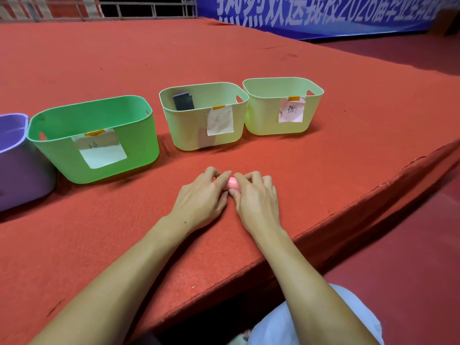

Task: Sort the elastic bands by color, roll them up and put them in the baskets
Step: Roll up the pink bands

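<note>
A small pink rolled elastic band [232, 184] lies on the red carpeted platform, pinched between the fingertips of both hands. My left hand [201, 195] holds its left side and my right hand [256, 197] holds its right side; most of the roll is hidden by my fingers. Behind them stands a row of labelled baskets: a purple basket [15, 170] at the far left, a green basket [104, 168], a pale yellow-green basket [189, 130] with a dark grey band [183, 101] inside, and a second pale basket [263, 115] with a pink label.
The red platform's front edge [348, 202] runs diagonally close to my right hand, dropping to a darker floor. A blue banner [323, 13] hangs at the back. My knee in light trousers [311, 319] is below the edge.
</note>
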Demonstrator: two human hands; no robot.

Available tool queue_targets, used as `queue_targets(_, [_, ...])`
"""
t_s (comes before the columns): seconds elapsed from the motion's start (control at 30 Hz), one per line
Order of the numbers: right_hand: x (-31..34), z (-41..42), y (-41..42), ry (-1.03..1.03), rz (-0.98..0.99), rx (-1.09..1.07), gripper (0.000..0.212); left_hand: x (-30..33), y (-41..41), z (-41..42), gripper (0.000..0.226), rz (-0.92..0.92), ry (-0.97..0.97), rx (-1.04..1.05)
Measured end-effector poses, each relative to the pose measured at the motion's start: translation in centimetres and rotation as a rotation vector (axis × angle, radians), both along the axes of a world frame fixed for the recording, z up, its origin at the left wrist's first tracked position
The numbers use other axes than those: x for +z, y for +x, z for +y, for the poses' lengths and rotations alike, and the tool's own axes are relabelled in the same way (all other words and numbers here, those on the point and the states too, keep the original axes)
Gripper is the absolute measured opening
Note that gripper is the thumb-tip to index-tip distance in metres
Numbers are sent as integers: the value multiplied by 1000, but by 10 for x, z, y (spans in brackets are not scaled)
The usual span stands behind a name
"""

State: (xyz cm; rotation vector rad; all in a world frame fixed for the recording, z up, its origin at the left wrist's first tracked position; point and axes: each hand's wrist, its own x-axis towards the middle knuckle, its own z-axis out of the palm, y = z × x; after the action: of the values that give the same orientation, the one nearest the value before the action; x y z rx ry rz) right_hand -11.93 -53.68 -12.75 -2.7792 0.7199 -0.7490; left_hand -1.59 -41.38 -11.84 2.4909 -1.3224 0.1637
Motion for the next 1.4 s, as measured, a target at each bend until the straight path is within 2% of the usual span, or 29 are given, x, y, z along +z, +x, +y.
queue_targets(0.33, [1, 1, 8, -37, 6, 0, 21, 8, 14, -3, 36, 69, -23, -31])
queue_targets(0.43, [6, 3, 2, 22, 2, 71, 26, 16, 11, 2, 30, 35, -42, -73])
queue_targets(0.57, [21, 1, -14, 252, -136, 190, 35, 28, -2, 18, 15, -51, -113, -91])
queue_targets(0.73, [36, 9, -34, 689, -330, 252, 38, 34, -21, 29, 21, -119, -195, -156])
queue_targets(0.8, [42, 10, -39, 888, -380, 256, 31, 36, -27, 30, 26, -77, -266, -178])
queue_targets(0.83, [45, 9, -39, 914, -399, 248, 27, 38, -27, 30, 30, -39, -322, -183])
queue_targets(0.93, [59, 4, -39, 891, -440, 238, 34, 47, -25, 23, 37, 53, -457, -165])
queue_targets(1.07, [79, -9, -32, 810, -498, 238, 32, 73, -21, 5, 48, 163, -494, -170])
queue_targets(1.27, [116, -62, -11, 782, -473, 258, 32, 114, 19, -43, 33, 377, -567, -156])
queue_targets(1.4, [140, -110, 22, 691, -449, 272, 31, 137, 50, -96, 30, 340, -590, -135])
